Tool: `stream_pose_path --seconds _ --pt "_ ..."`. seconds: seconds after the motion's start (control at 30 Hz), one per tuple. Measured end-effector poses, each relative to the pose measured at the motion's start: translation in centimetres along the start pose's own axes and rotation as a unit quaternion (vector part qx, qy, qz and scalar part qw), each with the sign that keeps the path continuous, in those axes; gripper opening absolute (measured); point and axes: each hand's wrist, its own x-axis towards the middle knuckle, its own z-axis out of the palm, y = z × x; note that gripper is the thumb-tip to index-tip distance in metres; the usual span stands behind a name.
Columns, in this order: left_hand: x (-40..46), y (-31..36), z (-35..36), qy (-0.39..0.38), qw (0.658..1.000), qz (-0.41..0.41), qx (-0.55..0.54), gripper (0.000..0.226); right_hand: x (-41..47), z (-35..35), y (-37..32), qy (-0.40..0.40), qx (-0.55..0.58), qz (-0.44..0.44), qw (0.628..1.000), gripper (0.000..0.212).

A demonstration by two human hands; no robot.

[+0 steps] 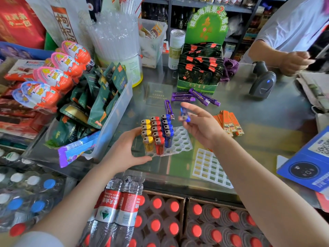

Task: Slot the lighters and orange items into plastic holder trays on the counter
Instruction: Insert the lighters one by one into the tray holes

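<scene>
A clear plastic holder tray [181, 139] with round holes sits mid-counter. Upright in its left part stand yellow lighters [147, 134], red lighters [157, 134] and blue lighters [167, 130] in three rows. My left hand [128, 150] grips the tray's left front edge. My right hand [199, 124] hovers above the tray's right side and pinches a blue lighter [184, 114], blurred. Orange items [228, 123], flat and long, lie in a small pile right of the tray. A second clear tray [211, 168] with square slots lies at the counter's front edge.
Purple packets [194, 97] lie behind the tray. A clear bin [117, 118] of green packets stands left, a green display box [198, 84] behind, a barcode scanner [262, 82] far right. Another person's hand [293, 62] is at the back right. Bottled water crates sit below the counter.
</scene>
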Motion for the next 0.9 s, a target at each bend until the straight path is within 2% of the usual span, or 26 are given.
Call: stream_pose_path --seconds 0.07,0.1,0.17,0.2,0.3,0.37,0.43,0.53,0.63,0.9 --pt "0.0 -0.1 0.1 -0.003 1.0 -0.002 -0.001 0.079 -1.0 -0.3 0.7 -0.023 0.058 0.001 0.998 0.035" --pt "0.0 -0.1 0.1 -0.005 1.0 -0.004 -0.001 0.079 -1.5 -0.3 1.1 -0.021 0.036 -0.011 0.999 0.031" --pt "0.1 -0.2 0.1 -0.009 1.0 -0.009 -0.001 0.08 -2.2 0.0 1.6 0.007 -0.108 -0.047 0.993 0.021" --pt "0.1 -0.2 0.1 -0.012 1.0 -0.011 -0.002 0.08 -2.5 0.2 1.8 0.023 -0.195 -0.065 0.978 0.016" --pt "0.0 -0.2 0.2 -0.007 1.0 -0.016 -0.006 0.081 -3.6 0.8 2.3 0.032 -0.381 -0.087 0.92 0.007" --pt "-0.2 -0.1 0.5 0.007 1.0 -0.021 -0.002 0.081 -4.3 1.2 2.9 0.014 -0.51 -0.083 0.856 0.019" --pt "-0.5 0.0 0.8 0.022 0.999 -0.028 0.003 0.081 -4.8 1.6 3.7 0.024 -0.584 -0.105 0.804 0.029" --pt "-1.1 0.3 1.2 0.043 0.998 -0.035 -0.008 0.08 -5.0 2.3 4.7 0.044 -0.607 -0.125 0.784 0.009" --pt "-1.5 0.3 1.4 0.052 0.998 -0.04 -0.015 0.082 -5.1 2.8 5.2 0.073 -0.606 -0.114 0.784 0.021" --pt "-1.4 0.1 1.3 0.044 0.998 -0.038 0.0 0.084 -5.0 3.1 5.2 0.068 -0.68 -0.118 0.721 0.025"
